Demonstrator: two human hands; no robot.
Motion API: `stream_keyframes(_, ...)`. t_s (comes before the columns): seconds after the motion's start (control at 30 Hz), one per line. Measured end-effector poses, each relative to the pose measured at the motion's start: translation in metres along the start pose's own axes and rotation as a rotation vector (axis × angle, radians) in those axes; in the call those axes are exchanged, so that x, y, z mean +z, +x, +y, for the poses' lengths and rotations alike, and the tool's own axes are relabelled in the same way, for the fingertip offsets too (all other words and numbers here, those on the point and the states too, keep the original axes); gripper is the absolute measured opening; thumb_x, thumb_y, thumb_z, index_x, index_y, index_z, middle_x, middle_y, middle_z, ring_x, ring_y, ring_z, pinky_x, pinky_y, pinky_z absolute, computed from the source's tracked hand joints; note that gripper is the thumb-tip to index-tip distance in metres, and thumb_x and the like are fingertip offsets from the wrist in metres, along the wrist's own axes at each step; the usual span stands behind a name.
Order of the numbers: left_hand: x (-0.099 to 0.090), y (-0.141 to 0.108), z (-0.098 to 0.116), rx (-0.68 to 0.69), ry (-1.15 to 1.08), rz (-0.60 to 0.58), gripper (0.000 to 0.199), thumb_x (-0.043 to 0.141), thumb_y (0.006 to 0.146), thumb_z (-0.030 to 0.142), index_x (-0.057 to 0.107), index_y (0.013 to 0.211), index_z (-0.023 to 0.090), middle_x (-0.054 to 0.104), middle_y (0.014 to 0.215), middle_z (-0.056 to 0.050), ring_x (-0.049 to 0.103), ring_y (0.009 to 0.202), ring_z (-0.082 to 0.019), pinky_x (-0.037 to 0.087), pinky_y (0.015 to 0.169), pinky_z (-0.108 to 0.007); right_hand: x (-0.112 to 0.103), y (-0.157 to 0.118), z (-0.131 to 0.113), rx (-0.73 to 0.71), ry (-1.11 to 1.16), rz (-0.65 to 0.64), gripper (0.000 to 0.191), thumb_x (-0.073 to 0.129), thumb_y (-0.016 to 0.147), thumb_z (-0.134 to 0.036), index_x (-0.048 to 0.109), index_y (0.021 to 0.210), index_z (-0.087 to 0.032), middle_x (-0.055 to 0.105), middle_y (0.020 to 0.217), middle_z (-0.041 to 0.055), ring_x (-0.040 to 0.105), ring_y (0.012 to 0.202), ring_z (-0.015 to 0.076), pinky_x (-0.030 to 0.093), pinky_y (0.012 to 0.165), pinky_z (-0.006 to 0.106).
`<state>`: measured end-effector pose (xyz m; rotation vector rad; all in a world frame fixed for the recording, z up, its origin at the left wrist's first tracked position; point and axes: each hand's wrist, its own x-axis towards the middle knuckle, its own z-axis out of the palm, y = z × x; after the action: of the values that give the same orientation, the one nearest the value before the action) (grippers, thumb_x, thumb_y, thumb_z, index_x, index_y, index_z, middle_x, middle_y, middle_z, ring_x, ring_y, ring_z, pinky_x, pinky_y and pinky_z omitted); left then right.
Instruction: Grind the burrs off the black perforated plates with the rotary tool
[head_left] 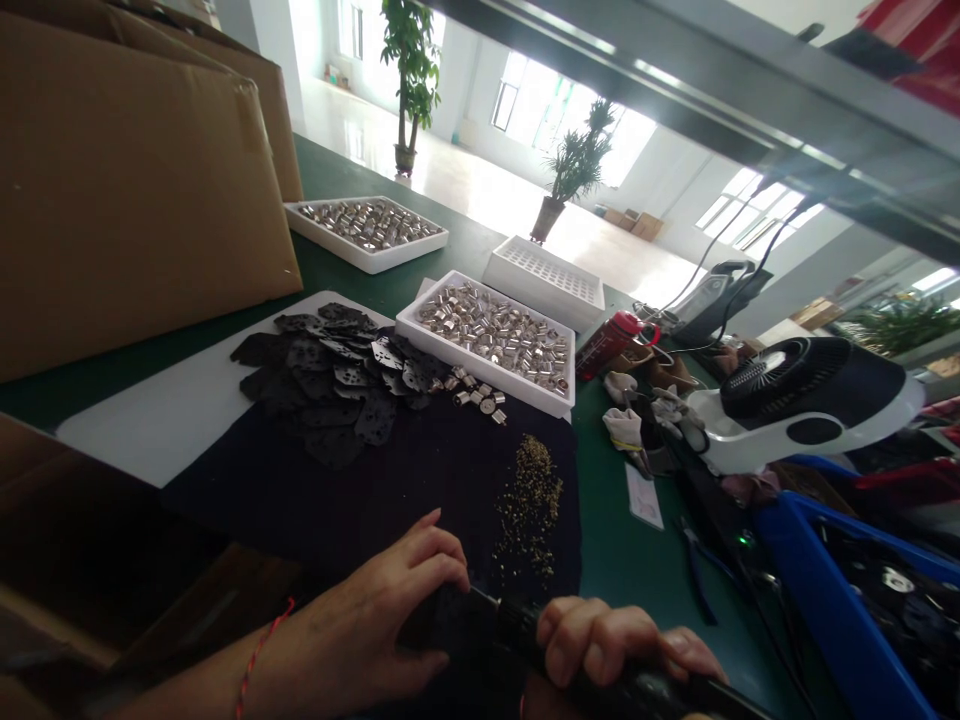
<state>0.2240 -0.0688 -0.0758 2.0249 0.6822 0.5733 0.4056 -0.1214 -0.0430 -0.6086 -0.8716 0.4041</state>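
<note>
Head view: standing by this bench, you would first notice the right hand [600,640] closed firmly round the barrel of a black rotary grinder [637,690], with a thin metal bit [475,596] poking out toward the left hand [375,630]. That left hand, a red string bracelet [259,655] at its wrist, is curled shut over a dark flat piece [442,625] held right at the bit. Most of the piece is hidden, so its outline can't be made out. It looks thin, stiff and light, best pinched by its edges, clear of the bit; the grinder looks heavier and is best held by the barrel.

Both hands sit over a black cloth mat [300,520], with a scatter of fine brass-coloured grit [529,505] to their right. Ahead lies a heap of black perforated metal plates [330,380], partly on a white board [150,430], and beside it a few loose silver fittings [472,395]. Just beyond, a white foam tray [450,352] is full of small silver cylinders. Further right, blue-handled pliers [697,570] lie on the green bench top [622,510], near a blue plastic crate [817,590].
</note>
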Motion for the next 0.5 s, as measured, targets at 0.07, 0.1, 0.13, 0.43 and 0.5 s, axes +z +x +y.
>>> stream_keyframes(0.07, 0.0, 0.0, 0.0, -0.003, -0.008, 0.0, 0.06, 0.069, 0.068, 0.002, 0.058, 0.121, 0.026, 0.066, 0.129, -0.001, 0.067, 0.13, -0.025, 0.022, 0.139, -0.063, -0.001, 0.0, 0.001, -0.005, 0.011, -0.007, 0.024, 0.041, 0.113, -0.039, 0.059, 0.12, -0.023, 0.067, 0.077, -0.0095, 0.06, 0.048, 0.0096, 0.053, 0.047, 0.025)
stream_keyframes(0.1, 0.0, 0.0, 0.0, -0.005, -0.012, 0.002, 0.061, 0.069, 0.068, 0.002, 0.056, 0.123, 0.026, 0.067, 0.128, -0.001, 0.067, 0.131, -0.025, 0.022, 0.139, -0.063, -0.002, 0.0, 0.001, -0.004, 0.014, -0.014, 0.023, 0.04, 0.114, -0.036, 0.058, 0.12, -0.023, 0.067, 0.077, -0.0094, 0.061, 0.048, 0.0096, 0.054, 0.048, 0.025)
stream_keyframes(0.13, 0.0, 0.0, 0.001, -0.007, -0.016, 0.007, 0.063, 0.069, 0.069, 0.002, 0.055, 0.126, 0.027, 0.067, 0.128, 0.0, 0.066, 0.132, -0.025, 0.022, 0.139, -0.063, -0.002, 0.001, 0.002, -0.016, 0.022, -0.024, 0.024, 0.039, 0.114, -0.035, 0.059, 0.119, -0.022, 0.067, 0.077, -0.0093, 0.06, 0.048, 0.0093, 0.054, 0.047, 0.025)
stream_keyframes(0.43, 0.003, -0.005, -0.005, -0.002, -0.009, 0.024, 0.082, 0.075, 0.072, 0.003, 0.051, 0.144, 0.034, 0.064, 0.144, -0.003, 0.06, 0.144, -0.032, 0.025, 0.138, -0.064, -0.009, -0.001, 0.009, -0.086, 0.016, -0.094, 0.04, 0.026, 0.117, -0.041, 0.06, 0.123, -0.022, 0.065, 0.075, -0.0073, 0.057, 0.045, 0.0105, 0.054, 0.045, 0.026)
stream_keyframes(0.5, 0.003, -0.005, -0.005, 0.003, -0.019, 0.016, 0.083, 0.074, 0.071, 0.002, 0.052, 0.144, 0.033, 0.064, 0.141, -0.002, 0.062, 0.141, -0.03, 0.025, 0.138, -0.065, -0.012, -0.002, 0.013, -0.109, 0.011, -0.125, 0.04, 0.026, 0.117, -0.042, 0.06, 0.124, -0.023, 0.062, 0.074, -0.007, 0.054, 0.043, 0.0106, 0.05, 0.043, 0.026)
